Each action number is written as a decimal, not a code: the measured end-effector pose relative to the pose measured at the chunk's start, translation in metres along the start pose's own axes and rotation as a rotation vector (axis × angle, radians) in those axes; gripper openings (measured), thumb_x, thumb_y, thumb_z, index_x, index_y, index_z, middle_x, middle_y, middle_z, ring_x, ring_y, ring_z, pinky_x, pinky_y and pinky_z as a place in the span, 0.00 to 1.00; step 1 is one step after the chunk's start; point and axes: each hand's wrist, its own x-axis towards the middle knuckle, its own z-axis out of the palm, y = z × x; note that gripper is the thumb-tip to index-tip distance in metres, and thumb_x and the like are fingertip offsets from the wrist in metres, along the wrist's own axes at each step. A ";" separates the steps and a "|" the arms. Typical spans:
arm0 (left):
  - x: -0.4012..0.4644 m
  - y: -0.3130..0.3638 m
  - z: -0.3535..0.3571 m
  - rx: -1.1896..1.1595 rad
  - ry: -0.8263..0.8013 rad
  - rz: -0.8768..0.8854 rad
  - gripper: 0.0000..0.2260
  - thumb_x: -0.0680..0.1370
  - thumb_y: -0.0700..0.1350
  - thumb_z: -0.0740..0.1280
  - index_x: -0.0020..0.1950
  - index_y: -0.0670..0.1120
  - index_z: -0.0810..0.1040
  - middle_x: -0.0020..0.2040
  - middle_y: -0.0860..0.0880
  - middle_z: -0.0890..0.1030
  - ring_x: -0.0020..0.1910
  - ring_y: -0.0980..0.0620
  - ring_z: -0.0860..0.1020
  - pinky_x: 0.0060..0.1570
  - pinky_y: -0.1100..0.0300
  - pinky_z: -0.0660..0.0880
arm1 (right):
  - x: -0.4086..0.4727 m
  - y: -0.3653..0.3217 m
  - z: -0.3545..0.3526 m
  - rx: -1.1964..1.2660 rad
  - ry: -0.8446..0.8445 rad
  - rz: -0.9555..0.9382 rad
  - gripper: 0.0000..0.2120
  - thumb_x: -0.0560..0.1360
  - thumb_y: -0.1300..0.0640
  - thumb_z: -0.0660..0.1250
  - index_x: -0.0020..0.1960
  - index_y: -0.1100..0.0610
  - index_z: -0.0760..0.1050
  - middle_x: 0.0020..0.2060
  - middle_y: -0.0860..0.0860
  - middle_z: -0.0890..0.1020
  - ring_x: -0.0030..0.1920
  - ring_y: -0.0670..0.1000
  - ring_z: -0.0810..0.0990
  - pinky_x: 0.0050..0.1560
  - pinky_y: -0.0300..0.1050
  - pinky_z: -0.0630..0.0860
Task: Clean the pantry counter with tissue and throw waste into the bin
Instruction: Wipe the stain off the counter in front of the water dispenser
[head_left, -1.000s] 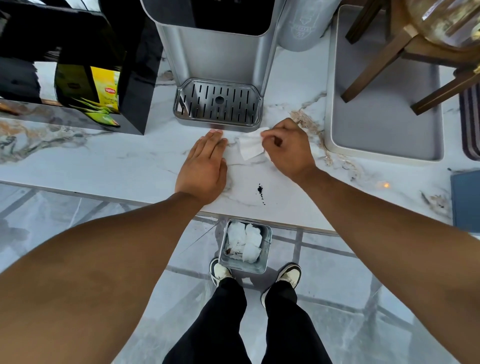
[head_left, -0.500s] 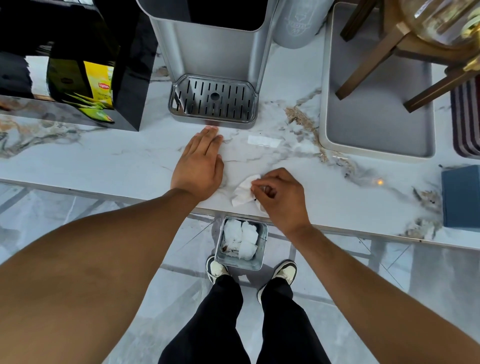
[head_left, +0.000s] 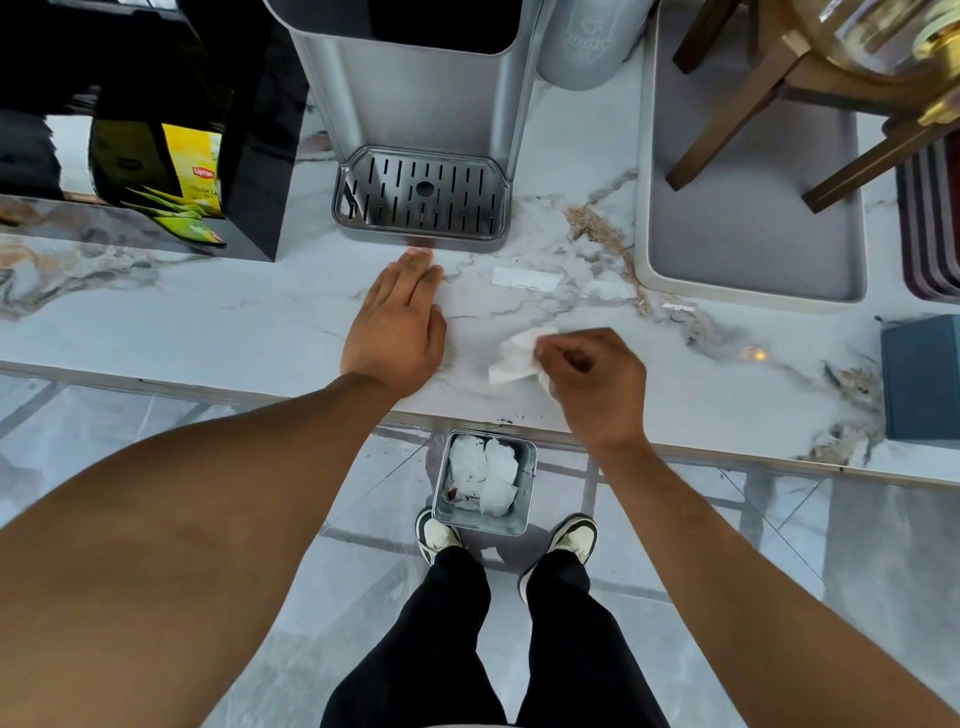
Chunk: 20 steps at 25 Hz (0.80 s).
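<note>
My right hand (head_left: 592, 379) pinches a crumpled white tissue (head_left: 514, 358) on the marble counter (head_left: 208, 322), close to its front edge. My left hand (head_left: 397, 327) lies flat on the counter with fingers together, just left of the tissue and in front of the drip tray. Small dark specks (head_left: 506, 418) sit on the counter's front edge. Below the edge, on the floor between my shoes, stands a small square metal bin (head_left: 485, 480) holding several used white tissues.
A silver dispenser with a slotted drip tray (head_left: 421, 200) stands at the back. A black tea-bag box (head_left: 249, 130) is at the left, a grey tray (head_left: 748, 249) with a wooden stand at the right, a blue box (head_left: 922, 382) at the far right.
My right hand dragged the tissue from near the drip tray toward the front edge over the dark spot, then shifted slightly back. The spot is gone from the counter's middle. My left hand stayed put.
</note>
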 end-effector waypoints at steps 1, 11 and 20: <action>0.000 0.000 0.000 -0.003 0.004 0.001 0.23 0.81 0.47 0.52 0.74 0.40 0.67 0.78 0.42 0.65 0.77 0.41 0.61 0.78 0.47 0.58 | 0.014 -0.003 0.001 -0.003 0.016 0.006 0.05 0.71 0.59 0.74 0.41 0.50 0.85 0.37 0.42 0.81 0.39 0.41 0.81 0.45 0.31 0.75; 0.000 0.000 -0.001 -0.004 0.010 0.007 0.23 0.81 0.47 0.53 0.74 0.40 0.67 0.78 0.42 0.65 0.77 0.42 0.61 0.78 0.48 0.58 | 0.039 0.007 0.024 -0.274 -0.124 -0.195 0.02 0.74 0.60 0.71 0.45 0.56 0.83 0.46 0.55 0.77 0.37 0.46 0.75 0.47 0.31 0.67; 0.000 0.000 -0.001 0.009 0.001 0.017 0.22 0.81 0.45 0.53 0.75 0.39 0.67 0.78 0.42 0.64 0.78 0.42 0.60 0.79 0.49 0.55 | -0.039 0.023 0.008 -0.170 -0.373 -0.295 0.01 0.73 0.63 0.74 0.43 0.60 0.84 0.42 0.52 0.78 0.33 0.47 0.75 0.40 0.37 0.73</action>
